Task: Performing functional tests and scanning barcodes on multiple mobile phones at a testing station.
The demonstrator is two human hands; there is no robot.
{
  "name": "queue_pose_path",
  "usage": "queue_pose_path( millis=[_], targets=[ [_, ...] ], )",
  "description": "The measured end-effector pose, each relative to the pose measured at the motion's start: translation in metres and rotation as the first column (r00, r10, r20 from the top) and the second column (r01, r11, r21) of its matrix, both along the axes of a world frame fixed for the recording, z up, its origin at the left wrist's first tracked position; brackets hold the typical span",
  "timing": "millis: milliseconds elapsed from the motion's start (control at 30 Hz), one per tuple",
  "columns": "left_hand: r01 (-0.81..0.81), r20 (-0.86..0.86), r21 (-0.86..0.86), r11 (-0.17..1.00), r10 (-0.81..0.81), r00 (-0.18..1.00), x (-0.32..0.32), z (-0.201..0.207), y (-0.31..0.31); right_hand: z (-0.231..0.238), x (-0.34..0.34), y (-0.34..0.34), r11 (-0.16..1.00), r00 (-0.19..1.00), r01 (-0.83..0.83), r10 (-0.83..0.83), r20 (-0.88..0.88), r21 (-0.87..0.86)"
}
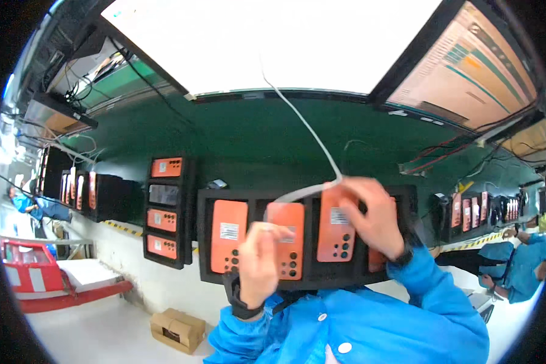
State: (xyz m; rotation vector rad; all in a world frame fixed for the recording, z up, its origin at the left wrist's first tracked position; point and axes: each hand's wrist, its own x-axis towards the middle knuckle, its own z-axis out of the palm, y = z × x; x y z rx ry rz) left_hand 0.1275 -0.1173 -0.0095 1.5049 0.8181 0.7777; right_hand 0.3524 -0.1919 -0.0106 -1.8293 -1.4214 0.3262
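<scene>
A black tray lies in front of me with several orange smartphones, camera lenses toward me. My left hand is closed in a pinch over one smartphone, at the end of a blurred white cable. My right hand grips the upper end of another smartphone, thumb across its back; this phone sits higher than its neighbours. The cable bends beside the right fingertips. At the tray's left end lies a smartphone with a white label. Under my right wrist, one more smartphone is mostly hidden.
A bright screen stands beyond the green bench, with another monitor to its right. A second phone tray is at left; further trays stand far right. A cardboard box sits low left. Co-workers are at both sides.
</scene>
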Motion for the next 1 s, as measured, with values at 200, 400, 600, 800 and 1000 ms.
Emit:
queue_pose_path(
  millis=[200,400,600,800,1000],
  targets=[
    [0.518,-0.487,0.391,0.761,-0.306,0.818,-0.023,0.017,0.027,0.022,-0.077,-0.002,0.98,0.673,-0.192,0.098,-0.733,-0.046],
    [-0.222,-0.339,0.094,0.97,0.241,0.909,-0.128,-0.071,0.175,-0.007,-0.108,-0.004,0.941,0.961,-0.219,0.162,-0.224,-0.257],
    [0.046,-0.715,0.321,0.946,0.21,0.667,-0.155,-0.29,0.215,-0.01,-0.168,0.014,0.892,0.989,-0.149,0.132,-0.069,-0.426],
    [0.134,-0.917,0.101,0.986,0.04,0.397,-0.151,-0.321,0.245,-0.019,-0.168,0.019,0.96,0.925,0.168,-0.232,-0.3,-0.226],
    [-0.062,-0.474,0.253,0.965,0.18,0.862,-0.153,-0.18,0.216,-0.026,-0.15,0.025,0.919,0.629,0.375,-0.348,-0.695,-0.121]
  ],
)
